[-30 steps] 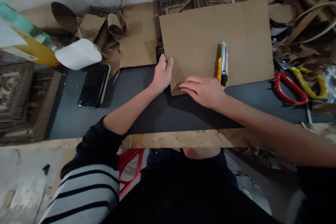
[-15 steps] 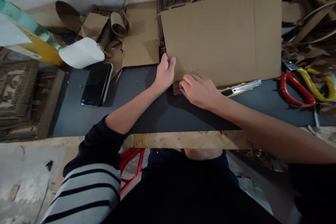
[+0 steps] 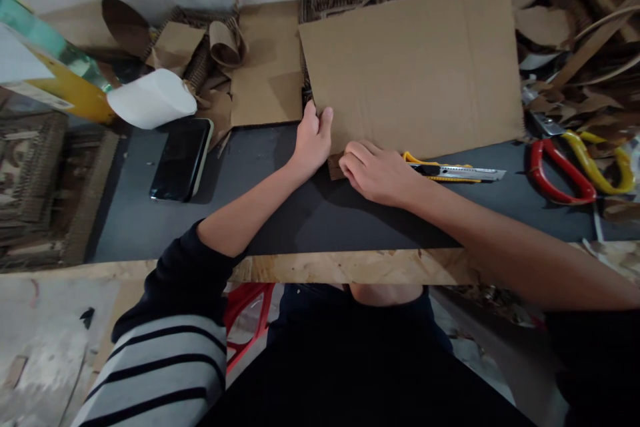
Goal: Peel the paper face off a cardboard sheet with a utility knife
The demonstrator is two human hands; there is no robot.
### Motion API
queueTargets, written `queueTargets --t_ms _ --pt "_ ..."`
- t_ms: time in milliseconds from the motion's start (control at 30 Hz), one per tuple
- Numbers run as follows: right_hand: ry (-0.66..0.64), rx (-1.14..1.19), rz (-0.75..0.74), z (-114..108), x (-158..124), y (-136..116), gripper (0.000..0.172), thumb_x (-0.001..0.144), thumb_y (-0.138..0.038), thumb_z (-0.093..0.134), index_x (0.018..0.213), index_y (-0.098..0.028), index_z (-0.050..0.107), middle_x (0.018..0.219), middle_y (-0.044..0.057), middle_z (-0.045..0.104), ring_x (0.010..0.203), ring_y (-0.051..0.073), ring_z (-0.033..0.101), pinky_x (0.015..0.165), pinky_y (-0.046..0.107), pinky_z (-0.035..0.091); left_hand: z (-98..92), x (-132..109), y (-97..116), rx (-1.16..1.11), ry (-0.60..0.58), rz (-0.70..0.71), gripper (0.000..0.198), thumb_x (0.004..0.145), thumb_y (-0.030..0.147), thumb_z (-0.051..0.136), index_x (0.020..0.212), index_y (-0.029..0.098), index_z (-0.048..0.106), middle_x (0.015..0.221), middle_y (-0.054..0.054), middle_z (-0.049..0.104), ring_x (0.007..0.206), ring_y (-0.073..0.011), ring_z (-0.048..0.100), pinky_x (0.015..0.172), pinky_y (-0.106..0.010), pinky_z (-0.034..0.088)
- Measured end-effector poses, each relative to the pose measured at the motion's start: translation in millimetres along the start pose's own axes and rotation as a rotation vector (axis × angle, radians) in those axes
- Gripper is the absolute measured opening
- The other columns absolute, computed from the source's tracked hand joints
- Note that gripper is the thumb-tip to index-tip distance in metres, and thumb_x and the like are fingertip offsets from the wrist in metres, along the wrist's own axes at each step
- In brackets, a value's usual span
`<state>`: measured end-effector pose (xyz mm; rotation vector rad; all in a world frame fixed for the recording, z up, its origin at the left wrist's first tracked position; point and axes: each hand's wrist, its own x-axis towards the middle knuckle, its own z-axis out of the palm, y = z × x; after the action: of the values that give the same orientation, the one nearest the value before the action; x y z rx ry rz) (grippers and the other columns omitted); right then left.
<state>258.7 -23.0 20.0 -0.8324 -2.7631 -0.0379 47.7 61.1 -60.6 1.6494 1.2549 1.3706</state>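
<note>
A large flat cardboard sheet (image 3: 415, 73) lies tilted over the dark work surface. My left hand (image 3: 314, 137) grips its lower left edge, thumb on top, the other fingers partly hidden. Beside it, my right hand (image 3: 375, 172) is closed on a small brown cardboard piece (image 3: 338, 167) at the sheet's lower left corner. A yellow utility knife (image 3: 450, 171) with its blade out lies just right of my right hand, below the sheet's lower edge.
To the left are a black phone (image 3: 181, 160), a white roll (image 3: 153, 99) and a smaller cardboard sheet (image 3: 267, 67). Red and yellow scissors (image 3: 563, 173) lie at the right among cardboard scraps. The wooden table edge (image 3: 350, 267) runs in front of my body.
The large sheet has turned and shifted left, its right end drawing back from the scraps. More of the utility knife shows, and its angle has changed. Both hands remain at the lower left corner.
</note>
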Motion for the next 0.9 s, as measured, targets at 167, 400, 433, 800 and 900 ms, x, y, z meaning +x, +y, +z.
queueTargets --t_ms 167,400,433,800,900 --pt "0.113 0.183 0.099 3 -9 4 0.035 0.114 -0.026 0.039 0.108 -0.018 0.073 0.104 0.012 0.071 0.087 0.022 0.061 0.074 0.033 0.04 -1.0 3 -3 -0.007 0.067 0.01 0.067 0.096 0.093 0.048 0.105 0.026 0.057 0.102 -0.003 0.061 0.124 -0.0268 0.068 0.12 -0.049 0.051" --pt "0.127 0.233 0.25 8 -7 1 0.028 0.114 -0.035 0.055 0.11 -0.024 0.08 0.106 0.007 0.079 0.095 0.022 0.071 0.071 0.032 0.037 0.6 5 -8 -0.016 0.046 0.025 0.069 0.097 0.094 0.047 0.113 0.027 0.058 0.112 -0.005 0.065 0.128 -0.0278 0.067 0.12 -0.049 0.049" --pt "0.122 0.237 0.262 8 -5 0 0.028 0.114 -0.033 0.054 0.11 -0.024 0.08 0.106 0.008 0.08 0.095 0.023 0.071 0.072 0.032 0.037 0.5 6 -7 -0.018 0.03 0.026 0.069 0.098 0.093 0.046 0.115 0.027 0.058 0.114 -0.005 0.066 0.129 -0.0278 0.066 0.121 -0.049 0.049" --pt "0.039 0.314 0.238 1 -1 3 0.024 0.111 -0.026 0.049 0.104 -0.022 0.072 0.106 0.009 0.074 0.093 0.023 0.064 0.069 0.032 0.032 1.5 3 -1 -0.003 0.0 0.021 0.068 0.1 0.092 0.042 0.119 0.028 0.056 0.118 -0.007 0.067 0.135 -0.0286 0.065 0.124 -0.048 0.047" --pt "0.029 0.353 0.198 1 0 6 0.023 0.11 -0.025 0.05 0.103 -0.022 0.071 0.104 0.008 0.073 0.091 0.022 0.062 0.071 0.032 0.034 1.7 3 0 -0.022 0.005 0.008 0.066 0.099 0.091 0.045 0.113 0.027 0.056 0.11 -0.005 0.066 0.129 -0.0279 0.066 0.122 -0.048 0.048"
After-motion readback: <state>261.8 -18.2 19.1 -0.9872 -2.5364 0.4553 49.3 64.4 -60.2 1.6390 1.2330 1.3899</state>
